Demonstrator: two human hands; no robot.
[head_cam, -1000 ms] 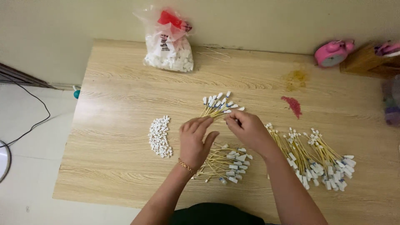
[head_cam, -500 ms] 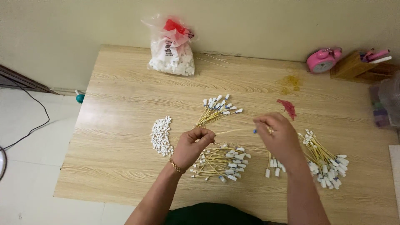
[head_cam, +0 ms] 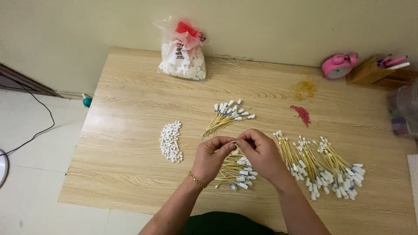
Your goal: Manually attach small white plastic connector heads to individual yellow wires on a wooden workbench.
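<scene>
The person's left hand [head_cam: 212,159] and right hand [head_cam: 260,152] meet above the near middle of the wooden bench [head_cam: 130,104], fingertips touching. Between them the fingers pinch something very small and pale at the meeting point, too small to tell apart from the fingers; both hands are narrowed to a pinch around it. The left wrist wears a thin gold bracelet [head_cam: 197,180].

Directly under the hands lies a small heap of yellow sticks with white end caps [head_cam: 239,174], partly hidden by the palms. A second, fanned bundle of the same sticks [head_cam: 227,115] lies just beyond the hands, caps pointing away to the right. To the right spreads the largest pile of capped sticks [head_cam: 324,167], reaching toward the bench's right edge. To the left of the hands, well apart from the sticks, a curved row of loose white caps [head_cam: 170,141] sits on bare wood.

At the far edge a clear plastic bag of white caps [head_cam: 183,54] with a red patch at its top stands against the wall. In the far right corner are a pink alarm clock [head_cam: 337,66] and a wooden holder [head_cam: 370,74] with pink pens. A yellowish stain [head_cam: 304,88] and a red smear [head_cam: 302,115] mark the wood between the clock and the piles.

The bench has a pale wood grain and stands against a plain cream wall. A light tiled floor shows on the left, with a black cable [head_cam: 39,126] running across it.
</scene>
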